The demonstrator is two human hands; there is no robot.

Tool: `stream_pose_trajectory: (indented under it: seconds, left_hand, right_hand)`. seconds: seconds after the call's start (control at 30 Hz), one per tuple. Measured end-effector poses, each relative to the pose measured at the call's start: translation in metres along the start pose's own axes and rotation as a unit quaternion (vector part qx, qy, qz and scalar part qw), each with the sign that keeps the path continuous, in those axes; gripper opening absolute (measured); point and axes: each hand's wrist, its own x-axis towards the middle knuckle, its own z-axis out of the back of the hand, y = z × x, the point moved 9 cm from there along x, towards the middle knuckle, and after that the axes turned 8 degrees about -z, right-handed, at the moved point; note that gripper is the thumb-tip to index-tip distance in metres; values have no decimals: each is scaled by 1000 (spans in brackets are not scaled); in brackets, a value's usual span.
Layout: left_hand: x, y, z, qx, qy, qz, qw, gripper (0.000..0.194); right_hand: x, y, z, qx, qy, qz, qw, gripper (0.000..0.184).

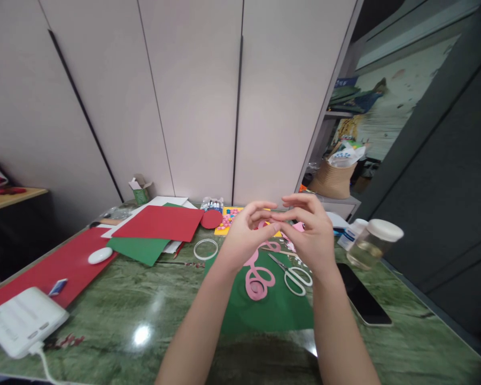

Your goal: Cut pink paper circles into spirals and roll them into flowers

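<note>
Above the green sheet (pixel 268 315), my left hand (pixel 242 238) and my right hand (pixel 315 238) meet at the thumbs and fingertips. Both have curled fingers, with the tips pinched close together; anything between them is too small or hidden to make out. Beneath them lies a pink paper cutout (pixel 257 290) with curled, looping ends, its upper part partly covered by my hands. White-handled scissors (pixel 289 270) rest beside it on the right, blades pointing away to the left. Pink scraps (pixel 299 227) show behind my right hand.
Red sheets (pixel 160 223) and a green sheet (pixel 140 249) are stacked at left. A tape ring (pixel 196 251) lies near a red disc (pixel 211 219) and yellow card with small beads (pixel 220 231). At right are a phone (pixel 363 297) and lidded jar (pixel 369 251); a white device (pixel 26 318) sits front left.
</note>
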Motion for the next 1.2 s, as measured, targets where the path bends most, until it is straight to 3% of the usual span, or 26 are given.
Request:
stream_pose_trajectory:
  seconds: [0.7, 0.9, 1.07, 1.2]
  left_hand:
    - [0, 0, -3, -6, 7, 6, 1000, 29]
    - [1, -2, 9, -22, -51, 2, 998, 29]
    - [0, 0, 11, -33, -37, 5, 999, 29]
    - [1, 2, 11, -45, -29, 4, 999, 30]
  right_hand:
    - [2, 0, -4, -1, 39, -35, 999, 20]
    - [-2, 7, 2, -55, 3, 31, 998, 11]
    - [-7, 19, 1, -109, -24, 108, 988, 18]
    - [-9, 22, 0, -124, -36, 131, 983, 21]
